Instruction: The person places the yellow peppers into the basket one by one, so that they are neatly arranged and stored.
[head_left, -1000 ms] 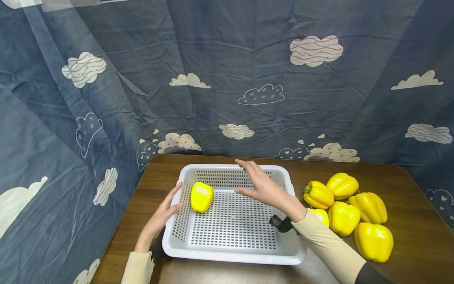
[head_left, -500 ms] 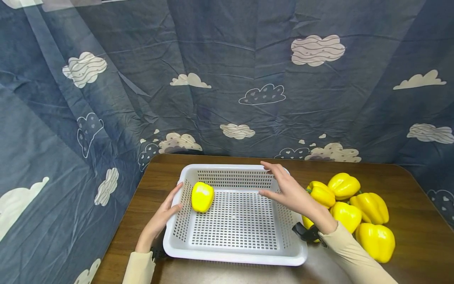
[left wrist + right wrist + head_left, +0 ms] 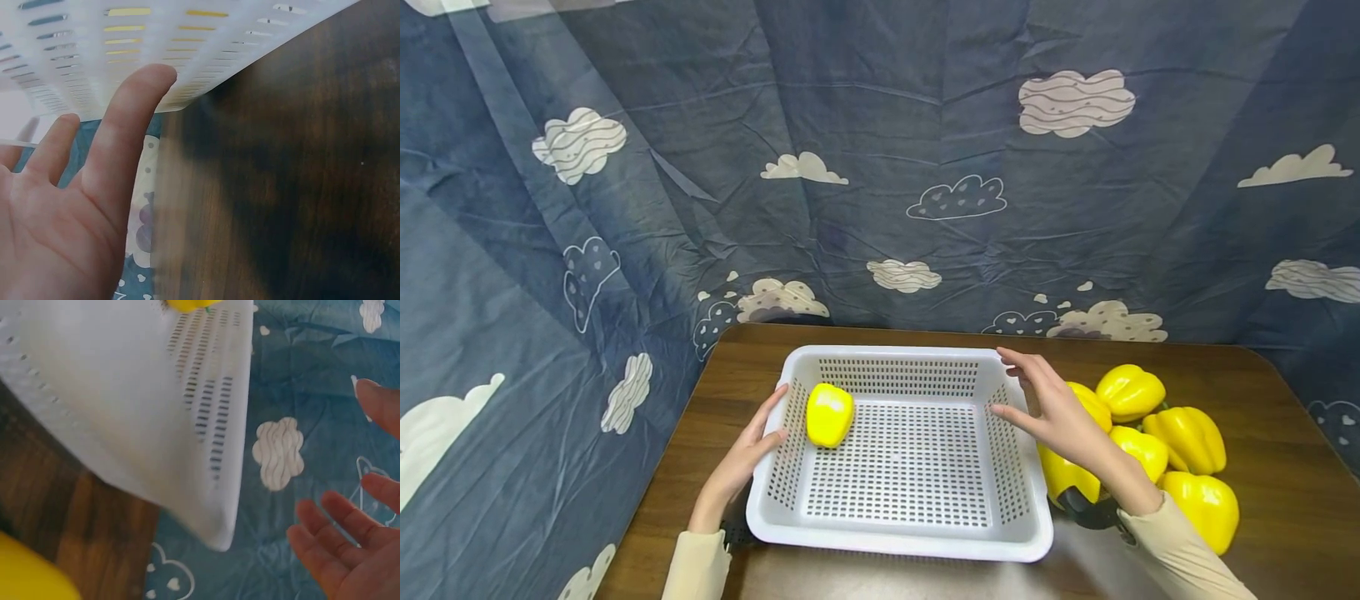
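A white perforated plastic basket (image 3: pixel 895 546) stands on the table, with one yellow bell pepper (image 3: pixel 830 416) inside near its left wall. My left hand (image 3: pixel 741 458) rests against the basket's left side, fingers extended. In the left wrist view, the fingers of the left hand (image 3: pixel 100 169) lie against the slotted outer wall. Over the basket's right rim hovers my right hand (image 3: pixel 1060 417), empty, fingers spread and loosely bent. To its right lies a group of yellow bell peppers (image 3: pixel 1183 439), a few of them partly hidden by the hand and wrist.
The brown wooden table (image 3: pixel 1285 467) extends to the right of the peppers. Behind it hangs a dark blue curtain (image 3: pixel 880 225) printed with white clouds. A black strap (image 3: pixel 1086 510) sits at the right wrist, overlapping a pepper in the head view.
My right hand has moved right, from over the middle of the basket to its right rim beside the peppers. The left hand and the pepper in the basket stay put.
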`<state>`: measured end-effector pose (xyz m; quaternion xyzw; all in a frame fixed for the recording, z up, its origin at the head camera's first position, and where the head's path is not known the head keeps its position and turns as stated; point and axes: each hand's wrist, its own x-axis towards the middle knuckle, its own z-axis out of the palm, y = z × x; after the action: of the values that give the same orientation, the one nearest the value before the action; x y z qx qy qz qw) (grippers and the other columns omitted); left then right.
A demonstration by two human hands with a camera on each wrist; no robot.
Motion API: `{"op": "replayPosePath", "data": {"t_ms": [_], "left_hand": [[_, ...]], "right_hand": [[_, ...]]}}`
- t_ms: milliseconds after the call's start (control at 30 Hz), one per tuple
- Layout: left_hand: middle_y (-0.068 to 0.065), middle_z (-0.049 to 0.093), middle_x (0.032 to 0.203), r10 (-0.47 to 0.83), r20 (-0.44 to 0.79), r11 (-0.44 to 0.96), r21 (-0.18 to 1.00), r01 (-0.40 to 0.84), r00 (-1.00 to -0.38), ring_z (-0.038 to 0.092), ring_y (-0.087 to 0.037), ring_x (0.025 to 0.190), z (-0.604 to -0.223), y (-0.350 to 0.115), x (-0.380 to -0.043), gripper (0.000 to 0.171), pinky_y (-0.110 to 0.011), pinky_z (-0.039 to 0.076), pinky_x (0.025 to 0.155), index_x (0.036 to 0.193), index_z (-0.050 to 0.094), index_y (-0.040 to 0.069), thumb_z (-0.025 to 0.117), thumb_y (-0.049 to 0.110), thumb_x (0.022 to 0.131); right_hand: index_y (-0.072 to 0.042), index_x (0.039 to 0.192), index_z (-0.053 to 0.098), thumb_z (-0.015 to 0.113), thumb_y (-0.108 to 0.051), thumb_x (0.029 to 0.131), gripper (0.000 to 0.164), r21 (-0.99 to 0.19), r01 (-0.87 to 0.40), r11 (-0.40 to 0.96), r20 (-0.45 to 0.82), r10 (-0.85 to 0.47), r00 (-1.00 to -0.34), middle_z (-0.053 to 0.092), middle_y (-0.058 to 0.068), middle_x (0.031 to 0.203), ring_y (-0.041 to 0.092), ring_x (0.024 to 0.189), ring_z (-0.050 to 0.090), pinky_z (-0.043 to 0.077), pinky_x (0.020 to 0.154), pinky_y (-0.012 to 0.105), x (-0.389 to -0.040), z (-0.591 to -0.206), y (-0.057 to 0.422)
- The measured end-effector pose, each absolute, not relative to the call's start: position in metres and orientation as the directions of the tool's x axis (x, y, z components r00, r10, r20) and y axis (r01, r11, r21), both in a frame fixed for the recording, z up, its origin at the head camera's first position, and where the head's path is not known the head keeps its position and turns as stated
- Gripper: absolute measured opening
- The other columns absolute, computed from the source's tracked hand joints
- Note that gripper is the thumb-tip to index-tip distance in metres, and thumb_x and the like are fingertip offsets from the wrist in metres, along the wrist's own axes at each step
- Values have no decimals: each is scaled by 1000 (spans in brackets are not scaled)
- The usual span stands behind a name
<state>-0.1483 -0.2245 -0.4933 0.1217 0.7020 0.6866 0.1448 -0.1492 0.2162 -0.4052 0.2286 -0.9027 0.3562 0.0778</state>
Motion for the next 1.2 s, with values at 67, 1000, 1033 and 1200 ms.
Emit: {"op": "replayPosePath", "data": {"t_ms": [67,1000,1033,1200], "left_hand": [[-11,2,159,369,-37,26,999,-29,-929,27,-48,132,-493,-224,-148,65,-56,46,89,154,15,25,45,11,99],[-13,4,158,365,-31,24,999,-24,-930,32,-51,128,-493,-223,-148,64,-54,48,85,154,15,25,44,10,99],[-13,4,158,366,-30,22,999,-24,-930,32,-51,129,-493,-223,-147,64,-54,48,86,154,15,25,44,9,99],[-12,4,158,368,-35,18,999,-31,-929,31,-51,129,-494,-223,-147,64,-55,47,87,154,15,25,44,10,99]], "right_hand": [[-7,145,35,77,-18,82,77,-611,-455,647,305,-338,-890,45,15,131,32,113,49,43,93,55,-147,-407,221],[-13,142,41,80,-15,77,76,-659,-396,639,272,-288,-918,45,11,139,26,122,41,39,94,57,-110,-442,269],[-12,142,41,79,-15,76,76,-664,-395,635,269,-289,-919,45,12,138,30,121,42,38,90,63,-109,-443,270],[-11,140,43,81,-16,75,76,-665,-382,642,259,-281,-924,46,13,136,37,118,43,37,87,67,-103,-448,274]]}}
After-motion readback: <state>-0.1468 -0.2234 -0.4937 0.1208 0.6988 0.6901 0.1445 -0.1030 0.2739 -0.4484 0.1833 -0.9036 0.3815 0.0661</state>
